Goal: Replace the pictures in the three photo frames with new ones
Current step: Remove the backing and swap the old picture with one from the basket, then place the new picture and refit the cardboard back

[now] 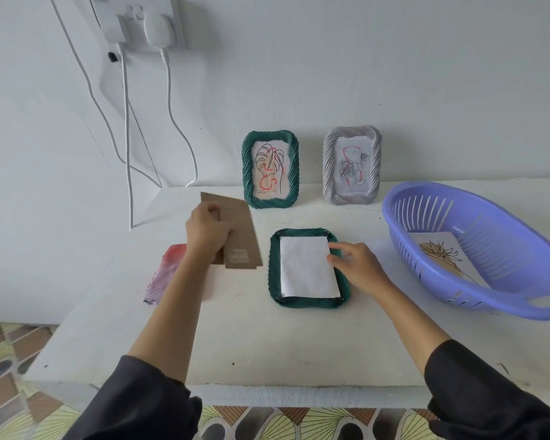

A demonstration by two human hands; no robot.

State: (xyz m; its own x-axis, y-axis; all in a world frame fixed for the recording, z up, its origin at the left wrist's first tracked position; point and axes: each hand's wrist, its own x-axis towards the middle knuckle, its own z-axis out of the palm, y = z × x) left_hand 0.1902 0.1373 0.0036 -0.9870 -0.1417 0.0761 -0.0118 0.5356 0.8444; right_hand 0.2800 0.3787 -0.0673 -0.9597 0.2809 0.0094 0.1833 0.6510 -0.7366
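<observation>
Three frames [246,173] [329,166] [273,281], two upright, one face-down under relaxed right fingers [338,247]; left fingers [208,211] pinching one backing [242,249].

No legible text; pale label [238,256] on cardboard backing [237,227] too blurred

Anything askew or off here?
The white sheet in the face-down green frame looks slightly skewed, its lower right corner riding onto the rim. Right hand touches its edge; left hand holds the cardboard backing.
</observation>
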